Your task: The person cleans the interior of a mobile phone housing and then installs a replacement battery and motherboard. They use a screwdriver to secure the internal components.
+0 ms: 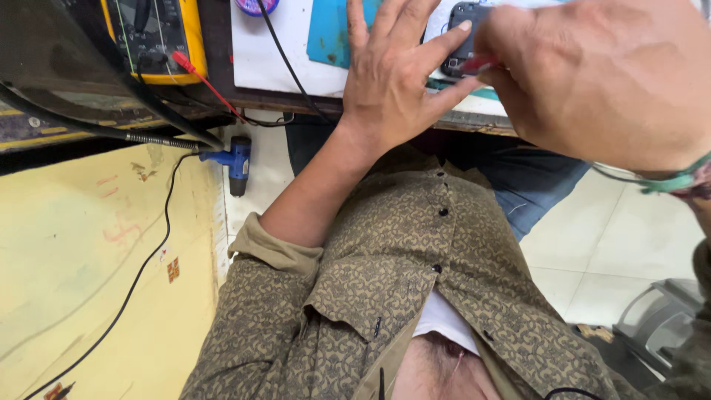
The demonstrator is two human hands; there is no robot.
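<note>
My left hand (pixel 392 70) rests at the edge of the white bench top (pixel 278 55), fingers spread, with fingertips pressing a small dark device (pixel 465 33) against the surface. My right hand (pixel 600 78) hovers close to the camera above the device, fingers closed around a thin tool with a red handle (pixel 478 64) whose tip points at the device. A teal mat (pixel 329 33) lies under and beside the left hand.
A yellow multimeter (pixel 155 37) with red and black leads sits at the upper left. A blue hot-air tool (pixel 237 163) hangs on a hose below the bench. A yellow wall (pixel 81 281) is on the left, white floor tiles (pixel 615 244) on the right.
</note>
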